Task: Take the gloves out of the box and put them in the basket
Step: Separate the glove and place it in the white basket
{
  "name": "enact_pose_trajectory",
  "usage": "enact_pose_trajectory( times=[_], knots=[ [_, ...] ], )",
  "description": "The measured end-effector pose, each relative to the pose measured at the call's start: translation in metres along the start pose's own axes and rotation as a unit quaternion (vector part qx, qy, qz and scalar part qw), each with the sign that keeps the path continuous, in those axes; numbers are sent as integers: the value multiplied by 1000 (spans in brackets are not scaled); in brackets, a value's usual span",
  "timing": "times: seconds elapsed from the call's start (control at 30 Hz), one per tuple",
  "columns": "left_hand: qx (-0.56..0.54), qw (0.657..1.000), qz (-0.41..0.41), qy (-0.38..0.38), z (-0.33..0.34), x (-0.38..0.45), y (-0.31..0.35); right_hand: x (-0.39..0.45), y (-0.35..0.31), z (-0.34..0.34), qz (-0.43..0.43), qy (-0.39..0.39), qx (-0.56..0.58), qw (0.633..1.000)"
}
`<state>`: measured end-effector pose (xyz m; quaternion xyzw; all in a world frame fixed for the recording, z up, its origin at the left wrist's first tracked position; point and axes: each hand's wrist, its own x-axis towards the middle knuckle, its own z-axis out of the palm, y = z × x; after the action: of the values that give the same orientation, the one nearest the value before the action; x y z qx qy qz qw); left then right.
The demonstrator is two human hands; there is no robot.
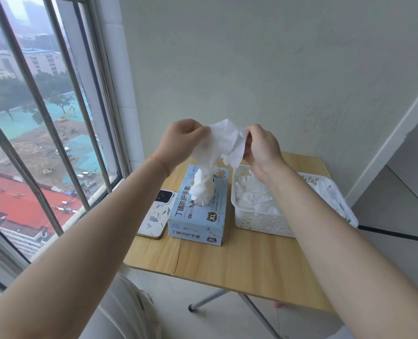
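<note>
Head view: a thin white glove (223, 143), limp and crumpled, hangs above the box (198, 211), its lower end trailing to the slot. Left hand (181, 140) and right hand (261, 148) each pinch an upper edge. Likely light, soft and clingy; best held at the cuff. Basket (259, 222), holding gloves, stands just beside the box on the worktop (239, 260).

White glove (223, 143) stretched in the air above the box, crumpled, its tail trailing toward the slot. Pale blue box (198, 211) flat on the table, another glove tuft (203, 189) standing from its top. White perforated basket (259, 222) just right, holding heaped gloves (252, 194).
</note>
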<state>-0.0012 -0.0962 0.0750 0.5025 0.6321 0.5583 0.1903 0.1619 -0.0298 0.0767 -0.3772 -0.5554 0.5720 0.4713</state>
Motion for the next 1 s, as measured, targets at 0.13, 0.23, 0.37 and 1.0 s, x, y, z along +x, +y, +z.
enact_pose_trajectory(
  times=[0.13,0.23,0.37,1.0],
  knots=[
    [-105,991,-80,-9,0,-1,13,-3,-4,-3,37,18,31,999],
    [-139,978,-154,-19,3,-4,10,-5,-3,-5,31,37,-66,997],
    [-163,964,-208,-33,8,-8,1,-18,-9,-6,-33,-31,-178,983],
    [-99,953,-29,-285,11,-29,13,-37,-35,-7,-75,-84,-220,969]
  ],
)
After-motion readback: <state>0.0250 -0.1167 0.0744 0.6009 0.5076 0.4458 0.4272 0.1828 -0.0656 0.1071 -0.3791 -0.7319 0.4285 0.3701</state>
